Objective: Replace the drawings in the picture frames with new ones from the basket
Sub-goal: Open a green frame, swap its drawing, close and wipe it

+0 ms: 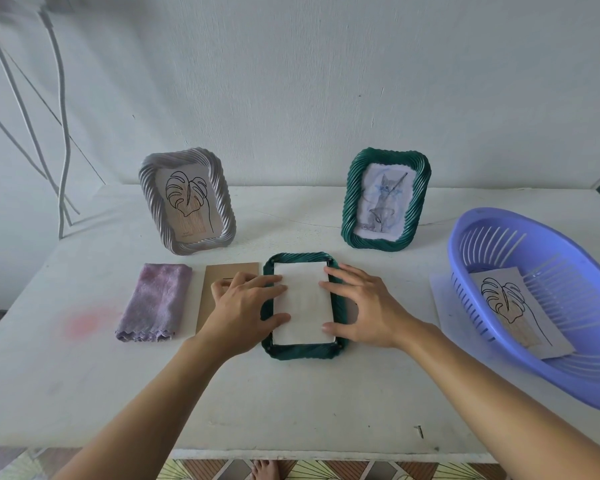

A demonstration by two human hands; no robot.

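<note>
1. Green frame (300, 352) lies face down at the table's (291, 403) centre with its back off. A white sheet (303, 306) sits in the recess, blank side up.
2. Left hand (246, 303): fingers straight, reaching over the frame's left rim, tips pressing the sheet's left edge. It grips nothing.
3. Right hand (361, 306): fingers spread and flat on the right rim and the sheet's right edge, pressing, not curled round anything.
4. Brown backing board (207, 306) lies just left of the frame, partly under the left hand. A folded purple cloth (155, 301) lies left of that.
5. Progress, as a judgement: this frame is mid-swap. The sheet is seated, and the backing still has to go on before the frame can be stood up. Only the blank back shows, so I cannot tell whether the sheet is the old drawing or a new one.
6. Standing at the back are a grey frame (227, 216) with a leaf line drawing and a second green frame (349, 206) with a cat drawing. Whether either is already done is unclear.
7. Blue slotted basket (551, 372) is at the right and holds one leaf drawing (510, 306) lying flat. No other sheet is visible inside.
8. A pale sheet (439, 296) pokes out at the basket's left side, seemingly under it
</note>
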